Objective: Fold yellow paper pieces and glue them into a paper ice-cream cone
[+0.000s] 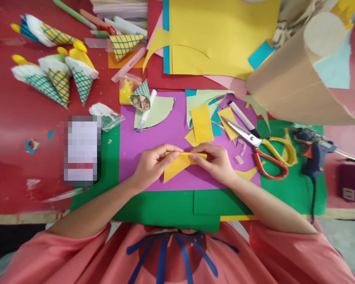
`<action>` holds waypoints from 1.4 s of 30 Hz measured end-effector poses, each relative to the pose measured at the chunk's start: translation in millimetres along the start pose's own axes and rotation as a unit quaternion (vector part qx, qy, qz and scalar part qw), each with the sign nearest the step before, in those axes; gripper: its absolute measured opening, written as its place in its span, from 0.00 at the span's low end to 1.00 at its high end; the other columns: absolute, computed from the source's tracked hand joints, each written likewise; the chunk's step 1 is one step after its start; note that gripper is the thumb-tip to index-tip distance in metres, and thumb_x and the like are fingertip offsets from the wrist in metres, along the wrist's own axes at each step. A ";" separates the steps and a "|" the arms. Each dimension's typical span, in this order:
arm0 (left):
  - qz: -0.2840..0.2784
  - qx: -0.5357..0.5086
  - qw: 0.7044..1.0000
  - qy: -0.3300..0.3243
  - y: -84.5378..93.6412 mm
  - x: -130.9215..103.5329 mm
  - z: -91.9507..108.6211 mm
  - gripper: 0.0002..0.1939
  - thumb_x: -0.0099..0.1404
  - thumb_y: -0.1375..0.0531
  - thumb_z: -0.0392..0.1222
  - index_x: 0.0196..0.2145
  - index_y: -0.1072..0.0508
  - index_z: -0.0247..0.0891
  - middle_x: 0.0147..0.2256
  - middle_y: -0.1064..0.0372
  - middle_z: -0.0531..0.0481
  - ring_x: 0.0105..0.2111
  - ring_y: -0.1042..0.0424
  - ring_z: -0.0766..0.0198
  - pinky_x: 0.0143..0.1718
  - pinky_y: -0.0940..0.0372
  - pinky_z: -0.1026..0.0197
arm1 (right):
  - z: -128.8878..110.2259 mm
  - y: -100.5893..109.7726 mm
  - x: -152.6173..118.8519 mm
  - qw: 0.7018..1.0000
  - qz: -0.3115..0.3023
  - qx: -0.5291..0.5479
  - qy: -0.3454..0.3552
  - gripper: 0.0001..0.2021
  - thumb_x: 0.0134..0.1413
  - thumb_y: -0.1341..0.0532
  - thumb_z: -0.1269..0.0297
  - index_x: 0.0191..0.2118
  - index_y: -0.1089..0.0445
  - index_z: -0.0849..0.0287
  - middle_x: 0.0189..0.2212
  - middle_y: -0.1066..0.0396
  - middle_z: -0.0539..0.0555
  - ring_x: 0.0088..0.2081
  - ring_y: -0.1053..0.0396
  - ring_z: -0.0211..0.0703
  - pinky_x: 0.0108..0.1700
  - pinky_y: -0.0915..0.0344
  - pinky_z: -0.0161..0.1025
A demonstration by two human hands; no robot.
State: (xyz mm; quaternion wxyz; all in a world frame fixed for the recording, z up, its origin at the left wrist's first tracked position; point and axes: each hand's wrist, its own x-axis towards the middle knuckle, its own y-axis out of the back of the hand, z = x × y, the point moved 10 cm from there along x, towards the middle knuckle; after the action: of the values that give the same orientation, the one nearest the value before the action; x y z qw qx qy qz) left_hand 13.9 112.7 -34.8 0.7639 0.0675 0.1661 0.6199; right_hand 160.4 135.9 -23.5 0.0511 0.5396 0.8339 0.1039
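A small yellow paper piece (177, 165) is stretched between my two hands, above a purple sheet (159, 179). My left hand (155, 163) pinches its left end between thumb and fingers, and a pointed flap hangs down there. My right hand (214, 159) pinches the other end, where the upper edge looks folded or rolled. Just beyond my hands lie a yellow rectangle (201, 124), a pale green cut sheet (158, 112) with a marker (147, 110) across it, and scissors (256, 144) with red and yellow handles, lying partly open.
Paper cones (57, 83) lie at the upper left, near a phone (83, 150). Large yellow sheets (225, 39) are at the back. A big cardboard roll (296, 79) and a glue gun (313, 152) stand or lie on the right. Green sheets (165, 205) reach the table's front edge.
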 end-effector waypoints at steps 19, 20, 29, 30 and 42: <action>0.022 0.026 0.999 -0.014 8.6 3.1 5.6 0.12 0.65 0.43 0.46 0.29 0.28 0.37 0.22 0.30 0.55 0.22 0.32 0.71 0.22 0.39 0.71 | 0.2 0.7 -0.1 1.000 -0.003 -0.009 0.002 0.07 0.56 0.38 0.63 0.32 0.27 0.60 0.29 0.23 0.52 0.30 0.27 0.36 0.33 0.31 0.32; 0.023 0.029 0.999 -0.016 8.8 3.0 6.0 0.12 0.66 0.43 0.46 0.29 0.28 0.37 0.22 0.31 0.55 0.22 0.33 0.71 0.22 0.40 0.71 | -0.2 0.7 -0.1 1.000 -0.002 -0.008 0.004 0.07 0.56 0.38 0.63 0.32 0.27 0.61 0.29 0.23 0.52 0.30 0.27 0.36 0.33 0.31 0.32; 0.037 0.062 0.997 -0.033 11.3 1.0 10.1 0.13 0.66 0.44 0.45 0.27 0.29 0.37 0.20 0.34 0.56 0.20 0.36 0.72 0.20 0.43 0.70 | -2.5 1.0 0.0 1.000 -0.002 -0.017 0.011 0.06 0.56 0.38 0.64 0.32 0.27 0.61 0.28 0.23 0.52 0.30 0.27 0.35 0.33 0.32 0.31; 0.036 0.063 0.997 -0.036 11.2 1.1 10.7 0.13 0.66 0.44 0.45 0.27 0.30 0.37 0.20 0.34 0.56 0.20 0.36 0.72 0.20 0.42 0.70 | -2.8 1.0 0.1 1.000 -0.003 -0.021 0.012 0.06 0.56 0.38 0.65 0.32 0.27 0.61 0.28 0.23 0.52 0.30 0.27 0.35 0.33 0.32 0.31; -0.011 0.130 0.987 -0.094 -2.7 0.0 27.8 0.07 0.63 0.42 0.39 0.30 0.24 0.37 0.26 0.24 0.56 0.24 0.30 0.73 0.27 0.38 0.73 | -15.2 -11.8 -3.2 0.995 -0.050 -0.031 0.075 0.04 0.57 0.38 0.66 0.33 0.28 0.61 0.30 0.23 0.54 0.31 0.27 0.36 0.35 0.31 0.33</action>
State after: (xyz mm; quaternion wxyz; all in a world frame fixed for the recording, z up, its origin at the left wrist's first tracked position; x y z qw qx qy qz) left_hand 25.7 115.0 -9.6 0.7678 0.2224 0.1731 0.5754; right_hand 148.2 126.5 -11.5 0.0105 0.4862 0.8576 0.1677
